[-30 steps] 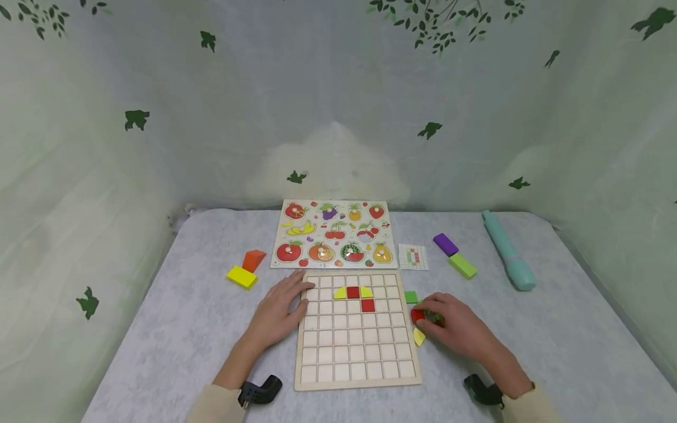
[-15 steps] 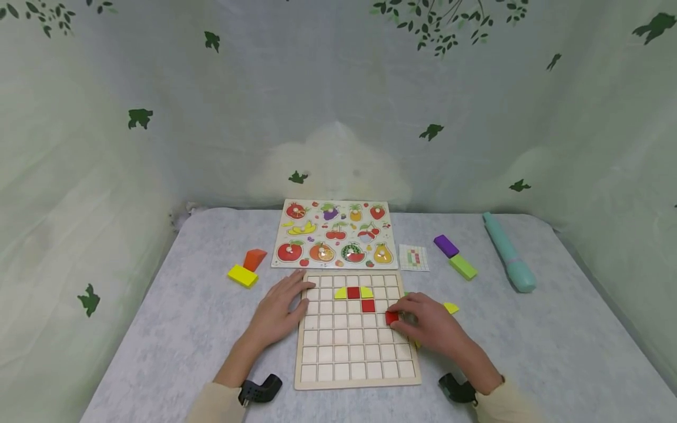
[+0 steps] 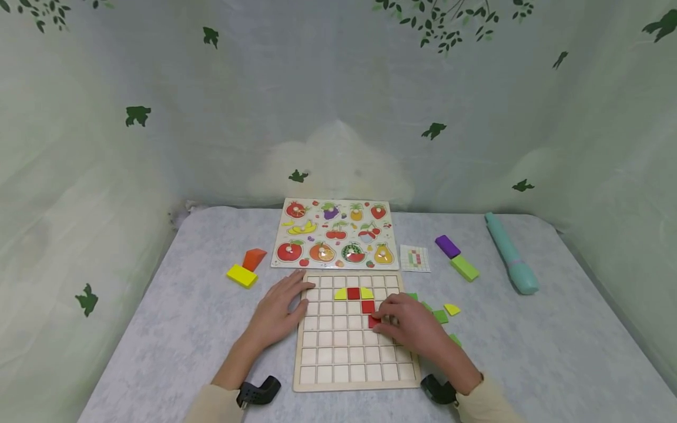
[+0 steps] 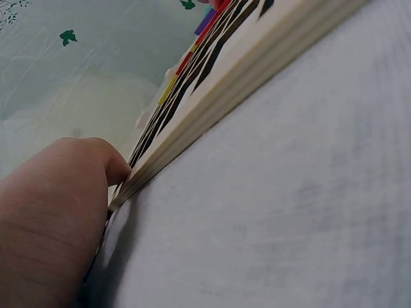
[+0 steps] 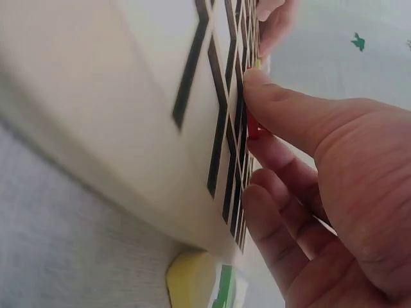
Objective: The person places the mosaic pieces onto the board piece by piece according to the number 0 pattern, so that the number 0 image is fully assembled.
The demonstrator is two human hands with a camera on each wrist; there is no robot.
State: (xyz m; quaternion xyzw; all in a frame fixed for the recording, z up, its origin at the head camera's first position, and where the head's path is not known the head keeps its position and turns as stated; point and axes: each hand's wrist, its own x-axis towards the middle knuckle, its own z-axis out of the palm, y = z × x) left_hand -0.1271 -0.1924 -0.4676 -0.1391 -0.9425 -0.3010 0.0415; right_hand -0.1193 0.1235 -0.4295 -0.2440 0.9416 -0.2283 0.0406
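A wooden grid board lies flat on the cloth-covered table. My left hand rests at its left edge, fingertips on the frame; in the left wrist view the thumb touches the board's edge. My right hand pinches a red square tile between thumb and fingers, low over the grid's right half. In the right wrist view the red tile shows as a thin strip by the thumb. Set in the grid are a red tile between two yellow quarter-round tiles, and another red tile.
Green tiles and a yellow quarter-round tile lie right of the board. Behind it are a fruit puzzle and a pattern card. Yellow, orange, purple and green blocks and a teal stick-shaped object lie farther out.
My right hand has picked the red tile from the pile beside the board and moved it left over the grid. The left hand has stayed at the board's edge.
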